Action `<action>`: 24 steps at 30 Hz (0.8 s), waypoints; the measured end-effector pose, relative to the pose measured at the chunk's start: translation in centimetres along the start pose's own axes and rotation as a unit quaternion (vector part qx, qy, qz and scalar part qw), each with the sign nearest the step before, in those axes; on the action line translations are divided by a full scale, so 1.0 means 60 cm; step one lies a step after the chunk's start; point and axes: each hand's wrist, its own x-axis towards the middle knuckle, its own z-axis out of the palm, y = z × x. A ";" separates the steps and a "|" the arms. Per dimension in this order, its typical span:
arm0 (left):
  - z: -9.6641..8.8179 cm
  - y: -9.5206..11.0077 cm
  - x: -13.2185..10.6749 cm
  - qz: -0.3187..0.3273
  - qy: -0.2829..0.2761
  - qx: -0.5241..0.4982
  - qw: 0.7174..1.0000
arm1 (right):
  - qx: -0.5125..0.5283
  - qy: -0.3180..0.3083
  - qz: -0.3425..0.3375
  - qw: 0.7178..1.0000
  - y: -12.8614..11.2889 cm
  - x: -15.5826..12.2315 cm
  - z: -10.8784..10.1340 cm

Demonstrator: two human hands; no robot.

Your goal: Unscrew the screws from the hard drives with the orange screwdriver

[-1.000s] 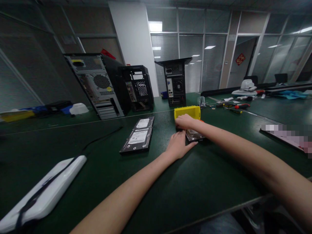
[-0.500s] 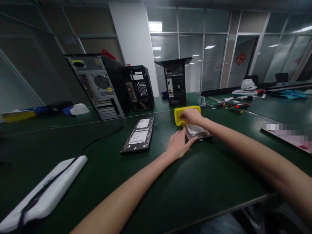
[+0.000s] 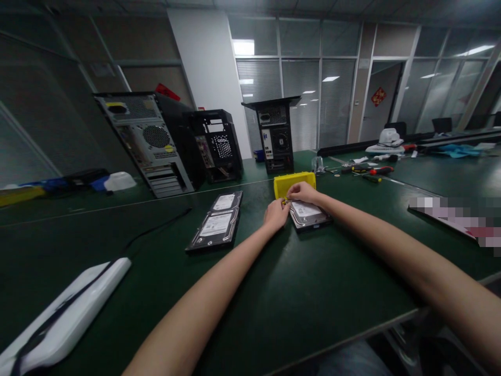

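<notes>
My right hand (image 3: 304,192) is closed in a pinch in front of a yellow plastic case (image 3: 294,181) and over the back of a hard drive (image 3: 307,210). My left hand (image 3: 277,214) has its fingers closed beside the drive's left back corner, meeting the right fingertips. A small yellowish piece shows between the two hands, too small to name. The drive lies flat, label up. To the left, two more hard drives lie end to end, a near one (image 3: 214,227) and a far one (image 3: 227,201).
Computer towers stand behind: a large one (image 3: 156,141), a stripped black case (image 3: 217,146) and another tower (image 3: 275,138). A white casing (image 3: 78,303) with a black cable lies at left. Screwdrivers (image 3: 381,171) and a clear cup (image 3: 320,165) are at right.
My right hand has come down out of the yellow case to the drive's back edge. My left hand has left the drive's front and closed its fingers near the right ones.
</notes>
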 end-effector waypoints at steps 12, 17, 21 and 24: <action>0.004 -0.011 0.014 -0.060 0.026 -0.020 0.998 | 0.000 0.001 0.000 1.000 -0.009 -0.004 0.002; 0.010 -0.024 0.019 -0.042 0.076 -0.017 0.996 | 0.000 0.009 0.014 1.000 -0.013 -0.001 0.005; 0.012 -0.033 0.021 -0.037 0.090 -0.021 0.995 | -0.005 0.012 0.021 1.000 -0.013 -0.001 0.005; 0.014 -0.036 0.022 -0.031 0.089 -0.036 0.995 | -0.008 0.016 0.025 1.000 -0.013 0.001 0.006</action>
